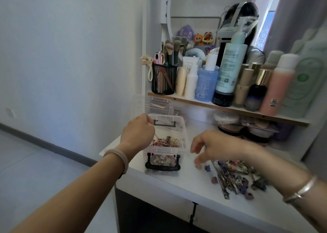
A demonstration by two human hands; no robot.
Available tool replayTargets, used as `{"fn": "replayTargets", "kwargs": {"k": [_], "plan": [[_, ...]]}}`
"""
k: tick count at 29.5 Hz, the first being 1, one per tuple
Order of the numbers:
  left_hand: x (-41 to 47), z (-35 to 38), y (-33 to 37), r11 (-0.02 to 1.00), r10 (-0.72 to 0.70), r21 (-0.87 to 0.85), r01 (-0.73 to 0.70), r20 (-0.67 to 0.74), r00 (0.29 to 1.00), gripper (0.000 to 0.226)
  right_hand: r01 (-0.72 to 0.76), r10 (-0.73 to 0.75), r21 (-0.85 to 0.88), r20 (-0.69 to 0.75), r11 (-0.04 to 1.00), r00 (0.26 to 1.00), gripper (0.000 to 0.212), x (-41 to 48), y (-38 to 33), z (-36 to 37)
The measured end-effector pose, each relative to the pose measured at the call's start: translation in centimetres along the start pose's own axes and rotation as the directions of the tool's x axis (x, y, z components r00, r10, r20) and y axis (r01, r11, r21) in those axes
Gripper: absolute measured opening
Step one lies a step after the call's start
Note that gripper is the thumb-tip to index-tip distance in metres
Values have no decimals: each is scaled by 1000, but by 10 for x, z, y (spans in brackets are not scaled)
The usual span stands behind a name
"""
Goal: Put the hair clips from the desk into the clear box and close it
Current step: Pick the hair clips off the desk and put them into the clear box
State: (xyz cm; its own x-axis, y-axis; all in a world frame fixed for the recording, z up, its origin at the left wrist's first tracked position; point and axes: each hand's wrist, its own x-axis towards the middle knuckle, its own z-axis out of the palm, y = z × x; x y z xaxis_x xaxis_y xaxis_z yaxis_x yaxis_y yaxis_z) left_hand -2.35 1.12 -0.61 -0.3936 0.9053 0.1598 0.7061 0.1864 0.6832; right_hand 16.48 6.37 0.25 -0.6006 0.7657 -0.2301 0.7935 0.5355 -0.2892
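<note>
The clear box [184, 133] stands open on the white desk [185, 183], with several colourful hair clips inside and black latches on both ends. Its clear lid [152, 103] leans behind it. My left hand [137, 134] hovers over the box's left side, fingers curled, pinching a thin hair clip [156, 136] that points down into the box. My right hand [215, 146], blurred, hangs over the desk right of the box with loose fingers just above a small clip [198, 166]. A pile of hair clips [235, 176] lies on the desk under my right forearm.
A shelf [230, 108] above the desk carries bottles and a black mesh cup [164, 79] of brushes and scissors. Compact cases [230, 126] sit under the shelf. A round mirror is behind. The desk's left edge drops to the floor.
</note>
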Motion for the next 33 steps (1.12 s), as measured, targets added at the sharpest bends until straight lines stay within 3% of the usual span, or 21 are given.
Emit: {"fn": "replayTargets", "kwargs": {"k": [4, 16, 22, 27, 29, 31, 33], "plan": [[-1, 2, 1, 1000, -4, 0, 4, -4, 1000, 35, 39, -40, -152, -5, 988, 999, 30, 2, 0, 20], [-1, 2, 3, 1000, -2, 16, 2, -1, 1000, 37, 21, -18, 12, -199, 1000, 980, 24, 1, 9, 17], [0, 3, 1, 1000, 4, 8, -4, -2, 1000, 36, 64, -68, -94, -37, 994, 997, 24, -8, 5, 22], [-1, 4, 0, 1000, 0, 3, 0, 4, 1000, 35, 56, -64, -105, -74, 993, 995, 23, -8, 4, 25], [-2, 4, 1, 1000, -5, -7, 5, 8, 1000, 35, 36, -43, -36, -218, 999, 975, 18, -7, 2, 14], [-2, 6, 5, 1000, -2, -17, 2, 13, 1000, 35, 89, -2, 215, -375, 973, 927, 13, -7, -7, -5], [-3, 10, 11, 1000, 8, -17, -8, 27, 1000, 34, 199, -1, 399, -443, 895, 896, 16, -6, -18, -22]]}}
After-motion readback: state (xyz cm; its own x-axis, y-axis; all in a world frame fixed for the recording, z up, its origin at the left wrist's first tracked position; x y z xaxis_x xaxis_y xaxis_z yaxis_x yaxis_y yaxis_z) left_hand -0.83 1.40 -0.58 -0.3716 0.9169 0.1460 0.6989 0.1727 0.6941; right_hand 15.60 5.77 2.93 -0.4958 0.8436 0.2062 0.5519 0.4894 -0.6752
